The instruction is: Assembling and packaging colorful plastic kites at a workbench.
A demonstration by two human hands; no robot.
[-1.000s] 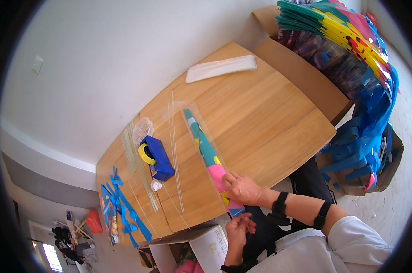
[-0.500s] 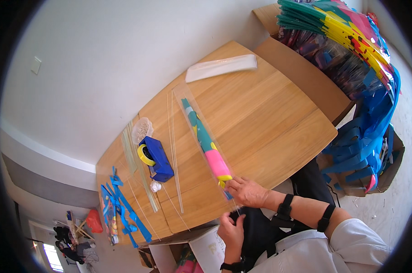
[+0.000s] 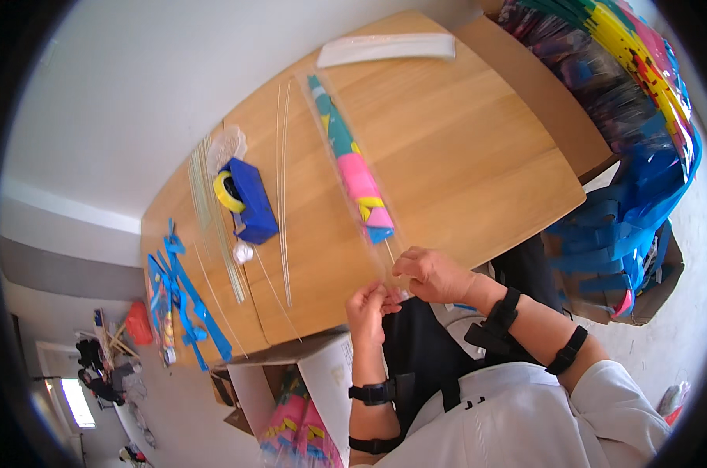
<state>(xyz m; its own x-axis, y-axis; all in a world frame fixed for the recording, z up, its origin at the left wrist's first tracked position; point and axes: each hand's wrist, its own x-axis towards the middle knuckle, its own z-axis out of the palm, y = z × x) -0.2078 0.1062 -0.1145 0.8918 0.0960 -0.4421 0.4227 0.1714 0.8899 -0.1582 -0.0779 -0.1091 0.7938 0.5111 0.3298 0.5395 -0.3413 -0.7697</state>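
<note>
On the wooden table a rolled sheet of green, pink, yellow and blue material [image 3: 359, 175] lies inside a long clear plastic sleeve [image 3: 339, 175]. A thin pale stick [image 3: 390, 251] pokes out of its near, blue end. At the sleeve's near end, by the table edge, my left hand [image 3: 369, 310] pinches the clear film between thumb and fingers. My right hand [image 3: 434, 274] is just beside it on the right, its fingers bent closed at the sleeve's edge; the exact fingertip contact is hard to make out.
A blue tape dispenser [image 3: 252, 204] stands left of the sleeve, near a clear bowl of small pale pieces [image 3: 227, 148], thin sticks [image 3: 283, 195] and blue strips [image 3: 186, 288]. White sleeves [image 3: 388, 48] lie at the back. Boxes of colourful material [image 3: 295, 421] stand below the table and right.
My left hand has risen to the sleeve's near end. The right hand has left the roll, whose blue end and stick now show. The view has tilted downward.
</note>
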